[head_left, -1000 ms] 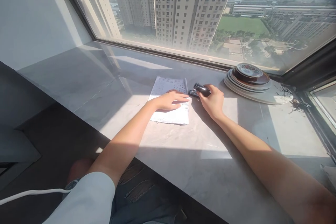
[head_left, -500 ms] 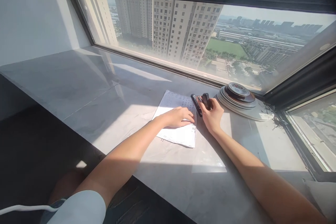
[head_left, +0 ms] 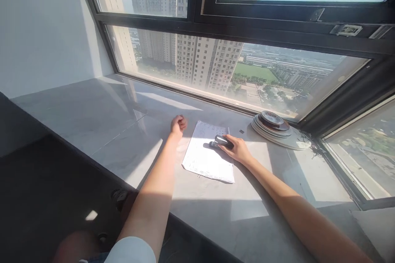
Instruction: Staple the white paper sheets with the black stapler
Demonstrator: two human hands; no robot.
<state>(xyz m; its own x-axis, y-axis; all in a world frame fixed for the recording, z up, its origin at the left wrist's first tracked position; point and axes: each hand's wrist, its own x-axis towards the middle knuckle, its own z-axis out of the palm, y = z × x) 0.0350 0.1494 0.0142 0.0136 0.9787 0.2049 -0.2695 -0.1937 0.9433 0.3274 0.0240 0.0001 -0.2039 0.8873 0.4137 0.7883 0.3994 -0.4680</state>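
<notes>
A black stapler (head_left: pixel 224 142) is in my right hand (head_left: pixel 237 148), whose fingers are wrapped round it. The stapler's front end points left, over the upper part of a stack of white printed paper (head_left: pixel 210 166). Whether it touches the sheets, I cannot tell. To the left of the paper, apart from it, my left hand (head_left: pixel 179 124) is held with its fingers curled in; nothing shows in them. A small dark piece (head_left: pixel 241 131) lies on the ledge to the right of the paper, too small to name.
Plates (head_left: pixel 277 131) with a dark round dish on top are stacked at the right, by the window corner, with thin dark strands beside them. The marble-patterned ledge (head_left: pixel 92 123) runs along the window frame (head_left: pixel 148 86). Its front edge drops to a dark area at lower left.
My left hand has lifted off the paper and moved left, its fingers now curled. My right hand has brought the stapler left over the paper. The camera view has tipped upward.
</notes>
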